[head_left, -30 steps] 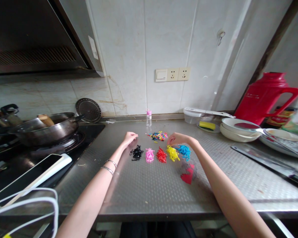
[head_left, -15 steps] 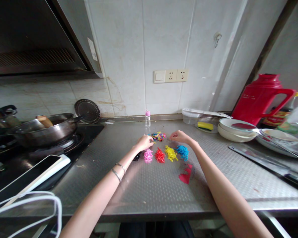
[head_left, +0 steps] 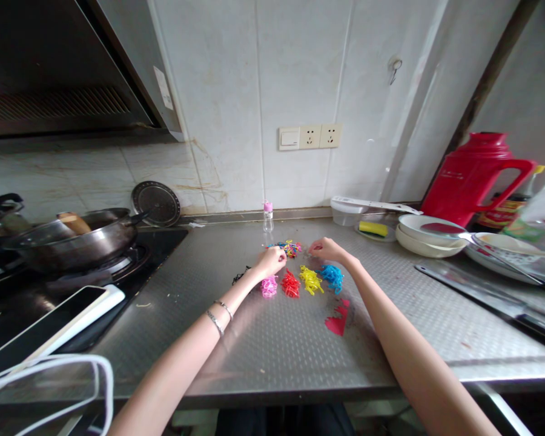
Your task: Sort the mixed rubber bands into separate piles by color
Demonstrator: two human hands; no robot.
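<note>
Metal counter [head_left: 272, 357] bore small heaps of coloured bands as two bare hands reached across it.

The left hand [head_left: 271, 261] curled palm-down above the pink heap [head_left: 269, 287], partly hiding the black heap [head_left: 238, 276], its fingers drawn together near the mixed heap [head_left: 293, 247]; whether they pinched a band could not be told. The right hand [head_left: 326, 249] arched just right of the mixed heap, fingers bent downward, their hold equally unclear. The mixed heap lay between the hands, slightly beyond the left fingertips. Toward the front edge, metal stretched past the red heap [head_left: 290, 284], yellow heap [head_left: 311, 280] and blue heap [head_left: 333, 278], with a stove [head_left: 163, 245] bounding the left and a knife [head_left: 467, 293] the right.
</note>
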